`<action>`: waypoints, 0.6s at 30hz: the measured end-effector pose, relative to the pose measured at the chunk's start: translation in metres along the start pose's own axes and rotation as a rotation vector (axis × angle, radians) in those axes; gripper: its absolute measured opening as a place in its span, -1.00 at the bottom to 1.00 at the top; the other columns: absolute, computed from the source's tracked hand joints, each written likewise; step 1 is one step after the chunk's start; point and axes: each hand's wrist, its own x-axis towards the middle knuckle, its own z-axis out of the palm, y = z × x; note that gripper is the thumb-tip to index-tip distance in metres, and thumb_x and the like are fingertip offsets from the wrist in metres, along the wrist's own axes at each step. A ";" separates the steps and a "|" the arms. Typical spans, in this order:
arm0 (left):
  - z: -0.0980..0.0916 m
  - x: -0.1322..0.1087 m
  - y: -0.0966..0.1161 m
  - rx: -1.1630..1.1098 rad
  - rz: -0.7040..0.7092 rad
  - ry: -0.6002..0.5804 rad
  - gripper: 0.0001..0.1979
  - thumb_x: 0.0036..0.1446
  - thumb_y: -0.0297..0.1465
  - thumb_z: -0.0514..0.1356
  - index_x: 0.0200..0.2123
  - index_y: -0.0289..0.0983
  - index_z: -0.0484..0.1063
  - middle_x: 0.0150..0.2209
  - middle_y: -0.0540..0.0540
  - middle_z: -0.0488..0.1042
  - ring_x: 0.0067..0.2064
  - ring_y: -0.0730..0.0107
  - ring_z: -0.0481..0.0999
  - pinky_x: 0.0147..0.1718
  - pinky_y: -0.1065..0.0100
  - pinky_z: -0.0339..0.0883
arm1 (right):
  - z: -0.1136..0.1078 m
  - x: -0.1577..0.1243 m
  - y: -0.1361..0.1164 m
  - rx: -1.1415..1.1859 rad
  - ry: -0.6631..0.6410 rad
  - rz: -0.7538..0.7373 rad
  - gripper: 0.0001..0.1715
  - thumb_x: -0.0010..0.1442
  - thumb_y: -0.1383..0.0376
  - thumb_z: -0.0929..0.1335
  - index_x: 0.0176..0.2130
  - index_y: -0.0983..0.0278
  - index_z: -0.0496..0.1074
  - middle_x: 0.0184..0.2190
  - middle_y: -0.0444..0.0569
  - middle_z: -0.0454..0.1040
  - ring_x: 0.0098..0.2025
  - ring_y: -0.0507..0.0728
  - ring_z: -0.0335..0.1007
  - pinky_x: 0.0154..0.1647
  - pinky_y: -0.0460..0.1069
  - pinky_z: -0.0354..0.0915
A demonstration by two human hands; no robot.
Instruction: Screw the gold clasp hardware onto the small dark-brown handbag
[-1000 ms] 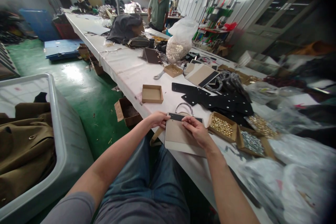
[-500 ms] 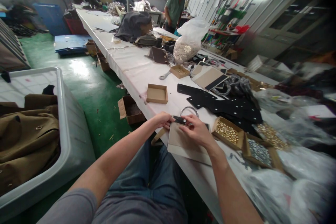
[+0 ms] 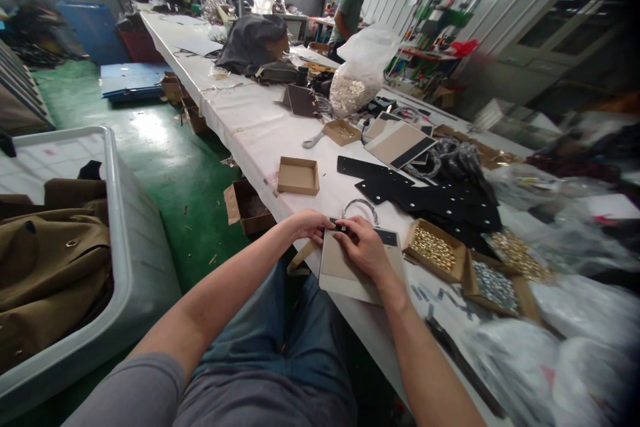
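Note:
A beige panel (image 3: 353, 275) with a black strip (image 3: 389, 237) along its far edge lies at the table's near edge. My left hand (image 3: 311, 225) grips the panel's far left corner, its fingers curled around the edge. My right hand (image 3: 364, 245) rests over the panel, with thumb and fingertips pinched together at the left part of the black strip. Whatever those fingertips hold is too small and covered to name. A curved handle wrapped in clear plastic (image 3: 361, 202) stands out beyond the far edge of the panel.
To the right are boxes of gold studs (image 3: 434, 248) and silver studs (image 3: 495, 287), with black perforated strips (image 3: 435, 203) behind. A shallow cardboard box (image 3: 299, 175) sits ahead. A grey bin (image 3: 145, 240) of brown fabric stands left. A person (image 3: 350, 10) is across the table.
My right hand has moved slightly left along the strip, baring its right end. Small metal pieces and a long dark tool now show beside my right forearm. The person across has moved right.

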 end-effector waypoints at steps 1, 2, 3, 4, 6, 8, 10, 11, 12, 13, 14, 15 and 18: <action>-0.001 0.000 0.000 -0.002 0.001 -0.010 -0.89 0.36 -0.52 0.30 -0.06 -0.40 0.51 -0.17 -0.29 0.64 -0.25 0.14 0.69 -0.32 0.27 0.71 | 0.000 0.000 0.000 -0.002 -0.002 -0.002 -0.69 0.61 0.05 0.46 0.23 0.06 0.63 0.07 0.11 0.57 0.01 0.40 0.52 0.05 0.29 0.43; -0.001 0.000 0.001 -0.006 0.003 -0.019 -0.90 0.38 -0.51 0.31 -0.07 -0.39 0.51 -0.18 -0.28 0.63 -0.25 0.15 0.69 -0.30 0.27 0.72 | -0.001 0.001 0.000 -0.003 -0.002 -0.004 -0.70 0.61 0.05 0.45 0.21 0.07 0.63 0.07 0.12 0.57 0.00 0.40 0.52 0.05 0.29 0.43; -0.001 -0.001 0.001 -0.011 0.006 -0.024 -0.91 0.39 -0.51 0.32 -0.07 -0.38 0.51 -0.19 -0.26 0.63 -0.25 0.17 0.68 -0.29 0.28 0.72 | -0.001 0.001 0.000 -0.002 0.000 -0.005 -0.71 0.61 0.06 0.45 0.20 0.07 0.62 0.07 0.11 0.57 0.00 0.40 0.51 0.05 0.29 0.43; -0.001 -0.001 0.000 -0.017 0.011 -0.026 -0.91 0.41 -0.50 0.33 -0.07 -0.38 0.51 -0.20 -0.25 0.62 -0.26 0.19 0.68 -0.28 0.29 0.72 | -0.001 0.002 0.000 0.002 0.002 -0.004 -0.72 0.61 0.07 0.45 0.19 0.07 0.62 0.07 0.11 0.57 0.00 0.40 0.51 0.06 0.29 0.43; -0.001 -0.001 -0.001 -0.030 0.023 -0.016 -0.93 0.45 -0.49 0.32 -0.07 -0.37 0.50 -0.23 -0.21 0.60 -0.29 0.24 0.66 -0.30 0.32 0.71 | -0.002 0.002 0.000 0.014 0.004 -0.003 -0.73 0.60 0.07 0.46 0.19 0.07 0.62 0.07 0.10 0.57 -0.01 0.39 0.51 0.08 0.29 0.43; 0.001 0.000 -0.002 -0.042 0.029 0.010 -0.95 0.50 -0.49 0.29 -0.08 -0.38 0.50 -0.25 -0.18 0.58 -0.32 0.28 0.63 -0.33 0.36 0.68 | -0.004 0.001 0.000 0.030 -0.005 0.003 -0.71 0.59 0.06 0.47 0.21 0.06 0.62 0.06 0.10 0.56 -0.03 0.38 0.51 0.06 0.28 0.44; 0.003 0.002 -0.002 -0.050 0.024 0.032 -0.93 0.54 -0.48 0.24 -0.07 -0.39 0.49 -0.25 -0.18 0.58 -0.33 0.28 0.63 -0.35 0.36 0.67 | -0.005 0.001 0.001 0.042 -0.016 0.009 -0.69 0.58 0.07 0.48 0.22 0.05 0.62 0.05 0.09 0.56 -0.05 0.38 0.50 0.01 0.27 0.44; 0.004 0.002 -0.001 -0.052 0.015 0.036 -0.90 0.56 -0.47 0.22 -0.06 -0.39 0.50 -0.24 -0.19 0.58 -0.32 0.26 0.64 -0.35 0.34 0.68 | -0.005 0.001 0.002 0.046 -0.019 0.008 -0.70 0.58 0.08 0.48 0.22 0.05 0.63 0.05 0.09 0.56 -0.05 0.38 0.50 0.00 0.27 0.43; 0.004 0.002 0.000 -0.054 0.003 0.034 -0.88 0.57 -0.45 0.21 -0.06 -0.40 0.50 -0.23 -0.21 0.59 -0.31 0.24 0.66 -0.34 0.32 0.68 | -0.006 0.001 0.003 0.047 -0.018 0.005 -0.70 0.59 0.09 0.47 0.22 0.05 0.63 0.06 0.09 0.56 -0.04 0.38 0.51 0.01 0.28 0.43; 0.004 0.003 0.002 -0.055 -0.011 0.026 -0.87 0.58 -0.43 0.22 -0.06 -0.40 0.50 -0.22 -0.23 0.59 -0.30 0.21 0.66 -0.33 0.30 0.69 | -0.006 0.001 0.003 0.045 -0.016 0.001 -0.71 0.59 0.09 0.46 0.22 0.05 0.63 0.06 0.09 0.57 -0.03 0.38 0.51 0.03 0.29 0.43; 0.003 0.002 0.003 -0.056 -0.024 0.014 -0.85 0.58 -0.41 0.23 -0.06 -0.40 0.51 -0.22 -0.25 0.59 -0.30 0.20 0.67 -0.32 0.29 0.69 | -0.007 0.001 0.004 0.043 -0.014 -0.002 -0.71 0.60 0.09 0.46 0.22 0.06 0.64 0.05 0.10 0.57 -0.02 0.39 0.51 0.06 0.29 0.43; 0.002 0.002 0.004 -0.056 -0.035 0.001 -0.84 0.56 -0.39 0.25 -0.07 -0.40 0.51 -0.23 -0.25 0.59 -0.30 0.19 0.67 -0.31 0.28 0.69 | -0.007 0.001 0.004 0.042 -0.013 -0.002 -0.70 0.60 0.08 0.46 0.22 0.06 0.64 0.05 0.10 0.57 -0.02 0.39 0.50 0.07 0.30 0.42; -0.001 0.002 0.006 -0.058 -0.042 -0.027 -0.84 0.50 -0.38 0.33 -0.08 -0.38 0.50 -0.25 -0.23 0.57 -0.31 0.20 0.65 -0.28 0.28 0.70 | -0.008 0.001 0.005 0.046 -0.013 0.006 -0.68 0.58 0.06 0.49 0.22 0.06 0.64 0.02 0.10 0.56 -0.05 0.38 0.50 0.02 0.28 0.42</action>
